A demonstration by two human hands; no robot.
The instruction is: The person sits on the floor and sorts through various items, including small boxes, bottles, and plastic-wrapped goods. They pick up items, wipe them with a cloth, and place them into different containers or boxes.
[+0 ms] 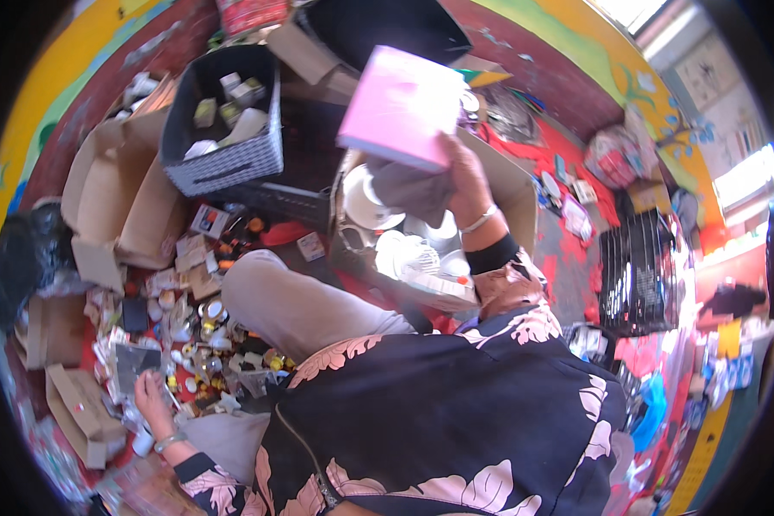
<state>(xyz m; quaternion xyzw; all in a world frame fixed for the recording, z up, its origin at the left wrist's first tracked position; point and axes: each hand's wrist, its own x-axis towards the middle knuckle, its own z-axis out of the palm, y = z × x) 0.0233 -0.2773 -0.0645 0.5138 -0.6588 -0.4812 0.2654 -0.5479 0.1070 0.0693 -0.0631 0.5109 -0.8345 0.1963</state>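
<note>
My right hand (469,182) is raised over an open cardboard box (512,185), its fingers closed on the near edge of a flat pink box (404,103). Just under the pink box hangs a dark grey cloth-like thing (417,193); I cannot tell whether the same hand holds it. Inside the cardboard box lie white round dishes or bowls (368,199) and a white ribbed item (408,258). Down at the left, my left hand (153,402) has its fingers curled at the lower edge of a flat grey square (136,365), among many small objects; its grip is too small to make out.
A grey woven basket (224,163) with small boxes stands at the upper left, beside open cardboard cartons (116,189). A black bin (387,30) sits at the back. Small loose goods (206,344) cover the floor at left. A black wrapped pack (636,271) stands at right.
</note>
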